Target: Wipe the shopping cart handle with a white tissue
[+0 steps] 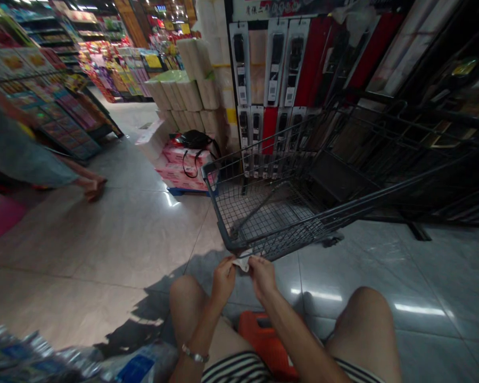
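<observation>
Both my hands meet in front of my knees, just below the near corner of a grey wire shopping cart (pixel 279 213). My left hand (pixel 224 277) pinches one side of a small crumpled white piece (pixel 243 263), which looks like tissue or thin cloth. The other side of it is pinched by my right hand (pixel 262 274). Whether the white piece touches the cart's corner I cannot tell. Between my legs, under my forearms, lies an orange plastic object (pixel 259 335) with a handle-like opening, partly hidden.
Behind the cart stands a display rack (pixel 263 96) of packaged goods. Left of it, a black bag (pixel 195 139) rests on pink packs (pixel 183 173) beside stacked paper rolls (pixel 183 96). A person's bare foot (pixel 91 187) shows at left. Shiny plastic packages (pixel 27 356) lie at lower left.
</observation>
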{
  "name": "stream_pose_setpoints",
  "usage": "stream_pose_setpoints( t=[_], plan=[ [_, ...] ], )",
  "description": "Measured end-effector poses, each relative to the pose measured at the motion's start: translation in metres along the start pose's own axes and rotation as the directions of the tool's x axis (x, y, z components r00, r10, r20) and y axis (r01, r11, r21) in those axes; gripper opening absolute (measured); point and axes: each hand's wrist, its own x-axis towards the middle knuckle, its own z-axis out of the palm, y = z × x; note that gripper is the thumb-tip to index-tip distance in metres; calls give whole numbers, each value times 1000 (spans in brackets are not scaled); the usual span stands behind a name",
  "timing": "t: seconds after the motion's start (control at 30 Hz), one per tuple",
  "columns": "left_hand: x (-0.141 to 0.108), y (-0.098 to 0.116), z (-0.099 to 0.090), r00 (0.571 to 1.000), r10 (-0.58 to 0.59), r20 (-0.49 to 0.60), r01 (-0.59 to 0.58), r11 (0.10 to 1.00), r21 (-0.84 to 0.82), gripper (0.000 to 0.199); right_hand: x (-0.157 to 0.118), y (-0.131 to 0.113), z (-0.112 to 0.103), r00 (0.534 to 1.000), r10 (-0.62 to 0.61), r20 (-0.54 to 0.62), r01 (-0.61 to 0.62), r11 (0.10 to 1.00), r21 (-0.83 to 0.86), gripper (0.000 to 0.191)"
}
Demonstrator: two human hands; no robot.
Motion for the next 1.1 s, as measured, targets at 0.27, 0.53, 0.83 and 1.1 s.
stream_pose_setpoints(
  t=[0.27, 0.53, 0.83, 1.1],
  plan=[
    [-7, -3, 2, 996, -54, -72, 54, 999, -7, 28, -10, 21, -20, 653, -525, 547, 709, 169, -684, 25],
    [-2, 2, 5, 990, -93, -110, 89, 995, -34, 26, 2, 9, -44, 589, -523, 616, 659, -130, -741, 23],
    [-1, 20, 8, 969, -165, -184, 142, 981, -129, 25, -23, -50, -54, 556, -651, 516, 703, 37, -710, 18],
    [4, 40, 3, 964, -208, -163, 172, 962, -210, 39, -21, -42, -23, 457, -693, 558, 781, 13, -624, 26]
  ],
)
